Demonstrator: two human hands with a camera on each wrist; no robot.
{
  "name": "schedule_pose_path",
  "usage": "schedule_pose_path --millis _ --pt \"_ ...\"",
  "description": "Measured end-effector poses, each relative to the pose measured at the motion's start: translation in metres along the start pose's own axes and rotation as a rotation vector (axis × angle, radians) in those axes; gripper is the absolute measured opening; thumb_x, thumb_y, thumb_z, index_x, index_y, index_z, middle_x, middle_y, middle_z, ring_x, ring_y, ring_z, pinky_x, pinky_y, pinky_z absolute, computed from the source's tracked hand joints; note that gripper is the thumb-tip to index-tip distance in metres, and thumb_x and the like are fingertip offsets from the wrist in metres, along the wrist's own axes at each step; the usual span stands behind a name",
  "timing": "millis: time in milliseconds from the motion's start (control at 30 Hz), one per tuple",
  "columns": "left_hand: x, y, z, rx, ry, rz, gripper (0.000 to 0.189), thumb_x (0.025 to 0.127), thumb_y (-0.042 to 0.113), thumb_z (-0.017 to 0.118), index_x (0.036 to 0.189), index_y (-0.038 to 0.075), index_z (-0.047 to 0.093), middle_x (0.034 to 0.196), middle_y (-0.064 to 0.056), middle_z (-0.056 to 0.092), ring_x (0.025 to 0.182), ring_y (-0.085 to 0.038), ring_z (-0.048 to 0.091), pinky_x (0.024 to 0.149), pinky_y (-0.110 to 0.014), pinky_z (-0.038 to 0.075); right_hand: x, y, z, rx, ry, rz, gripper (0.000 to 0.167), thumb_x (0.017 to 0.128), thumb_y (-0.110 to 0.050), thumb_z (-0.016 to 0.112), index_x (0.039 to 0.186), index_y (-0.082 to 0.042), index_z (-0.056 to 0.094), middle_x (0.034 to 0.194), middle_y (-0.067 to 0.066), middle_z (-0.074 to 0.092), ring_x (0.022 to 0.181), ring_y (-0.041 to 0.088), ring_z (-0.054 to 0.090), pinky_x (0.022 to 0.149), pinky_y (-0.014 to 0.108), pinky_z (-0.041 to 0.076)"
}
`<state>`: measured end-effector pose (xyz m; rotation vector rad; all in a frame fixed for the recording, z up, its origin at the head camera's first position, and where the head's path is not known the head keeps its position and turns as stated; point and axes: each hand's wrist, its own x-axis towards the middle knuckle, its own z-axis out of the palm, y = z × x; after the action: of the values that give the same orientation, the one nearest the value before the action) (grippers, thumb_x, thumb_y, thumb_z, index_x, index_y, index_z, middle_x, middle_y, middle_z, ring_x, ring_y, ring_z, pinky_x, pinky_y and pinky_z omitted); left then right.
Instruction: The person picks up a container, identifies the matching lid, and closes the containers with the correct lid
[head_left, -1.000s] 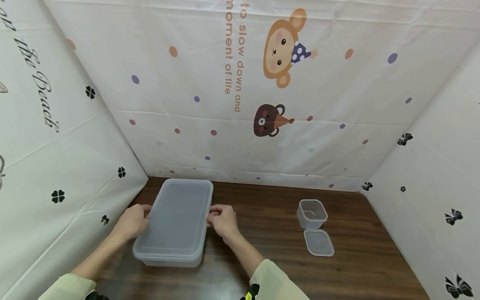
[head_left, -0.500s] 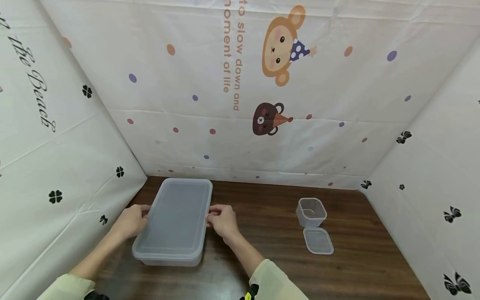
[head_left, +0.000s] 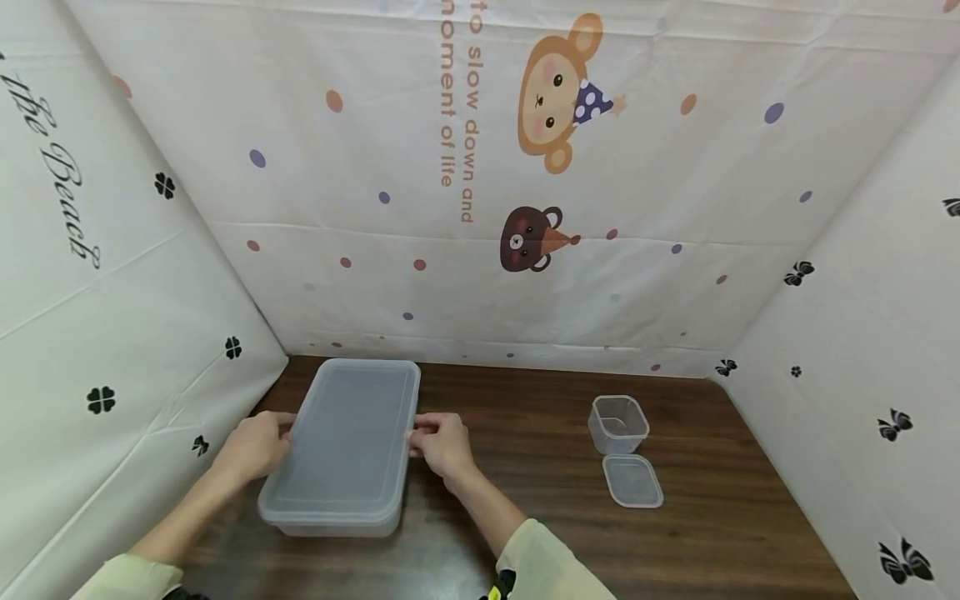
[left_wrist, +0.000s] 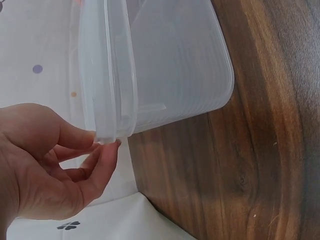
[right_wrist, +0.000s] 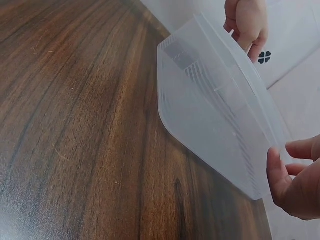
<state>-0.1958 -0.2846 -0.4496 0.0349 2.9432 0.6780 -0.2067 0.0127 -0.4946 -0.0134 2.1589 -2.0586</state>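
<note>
A large, translucent plastic storage box point(right_wrist: 200, 120) stands on the wooden table, its flat lid point(head_left: 348, 442) covering the top. At the lid's left long side, my left hand point(head_left: 257, 446) pinches the rim; in the left wrist view the thumb of the left hand point(left_wrist: 55, 160) is at the lid's edge and the fingertips reach just under it. Across from it, my right hand point(head_left: 445, 447) pinches the opposite rim. The right wrist view shows the right hand point(right_wrist: 297, 177) with its thumb and fingers at that edge. The box's contents cannot be made out.
To the right stands a small clear square container point(head_left: 618, 425), uncovered. Its small lid point(head_left: 632, 481) lies flat just in front of it. Printed white cloth walls point(head_left: 360, 300) enclose the dark wooden tabletop point(head_left: 517, 467) at the back and sides.
The head view has shifted slightly, moving everything a little left in it. Both hands keep their places on the lid's rim, and the box has not visibly moved.
</note>
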Motion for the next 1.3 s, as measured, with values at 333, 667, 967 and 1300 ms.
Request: schedule_pose_path --millis 333,667,967,1300 --pt "0.006 0.002 0.0 -0.007 0.006 0.034 0.043 0.102 0.005 0.054 0.139 -0.016 0.058 0.063 -0.005 0.055 0.052 -0.018 0.049 0.052 -0.034 0.043 0.0 0.002 -0.004 0.002 0.021 0.005 0.028 0.095 -0.001 0.077 0.122 0.003 0.075 0.092 0.009 0.072 0.077 0.02 0.074 0.078 0.04 0.065" --pt "0.009 0.003 -0.008 0.054 -0.025 0.049 0.039 0.1 0.006 0.057 0.132 -0.015 0.063 0.08 -0.014 0.065 0.072 -0.027 0.057 0.061 -0.039 0.047 0.001 0.004 -0.003 -0.019 -0.001 -0.028 0.028 0.095 0.001 0.075 0.123 0.005 0.075 0.088 0.007 0.069 0.081 0.027 0.073 0.078 0.044 0.065" --pt "0.008 0.006 -0.007 0.04 -0.05 0.041 0.04 0.101 0.003 0.053 0.133 -0.021 0.059 0.078 -0.016 0.068 0.057 -0.019 0.054 0.054 -0.033 0.047 0.001 0.006 -0.004 -0.046 -0.026 -0.049 0.035 0.095 0.003 0.074 0.129 0.007 0.071 0.084 0.005 0.07 0.08 0.029 0.074 0.08 0.047 0.064" --pt "0.001 -0.007 -0.006 -0.031 -0.053 0.049 0.039 0.099 0.003 0.064 0.133 -0.017 0.062 0.11 -0.037 0.069 0.068 -0.021 0.071 0.057 -0.036 0.058 -0.004 0.005 0.0 0.003 -0.058 -0.032 0.036 0.095 0.007 0.072 0.131 0.007 0.068 0.085 0.01 0.07 0.074 0.028 0.074 0.077 0.047 0.065"
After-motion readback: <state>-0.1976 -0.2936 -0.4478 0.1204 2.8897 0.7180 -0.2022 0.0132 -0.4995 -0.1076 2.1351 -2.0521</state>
